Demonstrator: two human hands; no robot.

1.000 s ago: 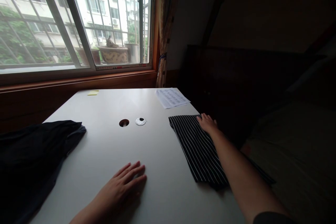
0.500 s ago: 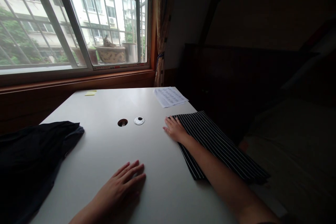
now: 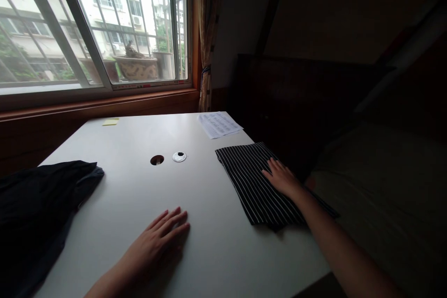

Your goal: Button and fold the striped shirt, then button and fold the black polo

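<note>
We take the grommet cap (image 3: 179, 159) on the white desk (image 3: 213, 260) as our datum; near means toward us, far means toward the window. The folded striped cloth (image 3: 248, 181) lies to the right of the cap. Its far left corner is about level with the cap, and the remainder extends rightward and nearer to us. We read its long axis as following the white stripes, running from far left to near right; foreshortening prevents a firm reading.

We judge the governing relation to be hand-to-cloth proximity: the right hand (image 3: 282, 179) is the nearer. It is palm down over the cloth's right portion, right of the cap and slightly nearer to us, fingers extended, and appears to rest on the fabric without pinching it. The right forearm (image 3: 335, 237) hides part of the cloth's near right side.

The left hand (image 3: 162, 235) is on the near side of the cap, palm down on the desktop, fingers slightly spread, with no object visible in it. From it, the cloth lies to the right, across bare desktop. The two hands are well apart. We note the dark garment (image 3: 45, 205) well left of the cap.
</note>
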